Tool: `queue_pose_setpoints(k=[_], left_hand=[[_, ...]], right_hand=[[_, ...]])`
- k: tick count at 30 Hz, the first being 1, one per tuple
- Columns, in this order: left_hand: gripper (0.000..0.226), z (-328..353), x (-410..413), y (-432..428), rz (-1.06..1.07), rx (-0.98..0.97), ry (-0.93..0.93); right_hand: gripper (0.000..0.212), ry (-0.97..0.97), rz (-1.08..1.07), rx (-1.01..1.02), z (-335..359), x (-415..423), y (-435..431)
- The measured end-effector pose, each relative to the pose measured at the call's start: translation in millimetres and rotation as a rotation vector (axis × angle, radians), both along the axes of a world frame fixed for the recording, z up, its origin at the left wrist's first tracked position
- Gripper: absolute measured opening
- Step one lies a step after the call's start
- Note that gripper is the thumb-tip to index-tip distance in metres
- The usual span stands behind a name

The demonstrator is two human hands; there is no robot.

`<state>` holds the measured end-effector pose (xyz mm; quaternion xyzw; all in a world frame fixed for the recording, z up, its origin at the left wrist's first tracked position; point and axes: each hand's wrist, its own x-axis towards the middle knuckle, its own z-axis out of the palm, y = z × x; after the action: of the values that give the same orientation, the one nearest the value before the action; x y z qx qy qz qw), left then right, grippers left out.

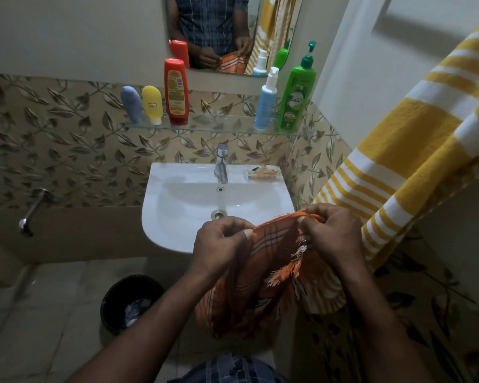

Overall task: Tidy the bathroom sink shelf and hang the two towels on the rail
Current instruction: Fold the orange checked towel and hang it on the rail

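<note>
An orange checked towel (263,275) with frayed fringe hangs in front of the sink, held up by both hands along its top edge. My left hand (221,241) pinches the edge on the left; my right hand (329,230) grips it on the right. A yellow-and-white striped towel (415,150) hangs spread along the right wall; the rail under it is hidden. On the glass shelf (219,127) stand a blue bottle (132,105), a yellow bottle (152,105), a red bottle (176,91), a light-blue pump bottle (266,102) and a green pump bottle (296,92).
The white sink (183,225) with its tap (221,161) is below the shelf; a soap dish (262,174) sits on its right corner. A black bin (130,302) stands on the tiled floor. A wall tap (31,214) juts out at the left. A mirror (216,34) hangs above.
</note>
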<state>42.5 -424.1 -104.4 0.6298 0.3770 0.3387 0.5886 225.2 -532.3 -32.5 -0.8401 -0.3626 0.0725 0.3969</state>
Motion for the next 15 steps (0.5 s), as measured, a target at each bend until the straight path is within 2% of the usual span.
queue_pose_setpoints(k=[2, 5, 9, 11, 15], left_hand=[[0.006, -0.1, 1.8, 0.0, 0.031, 0.014, 0.021], [0.007, 0.3, 6.5, -0.4, 0.082, 0.088, 0.099], [0.011, -2.8, 7.6, 0.0, -0.030, 0.196, 0.186], [0.012, -4.2, 5.3, -2.4, -0.129, 0.273, 0.201], [0.018, -4.7, -0.8, -1.8, -0.195, 0.359, 0.251]], right_hand=[[0.010, -0.061, -0.016, -0.053, -4.8, -0.3, 3.1], [0.038, -0.199, 0.042, -0.096, -9.4, -7.3, 3.6], [0.051, -0.042, 0.401, -0.094, -16.7, -29.3, 7.0], [0.046, -0.038, 0.462, -0.165, -24.4, -33.7, 12.2], [0.022, -0.066, 0.464, -0.291, -31.6, -26.5, 16.3]])
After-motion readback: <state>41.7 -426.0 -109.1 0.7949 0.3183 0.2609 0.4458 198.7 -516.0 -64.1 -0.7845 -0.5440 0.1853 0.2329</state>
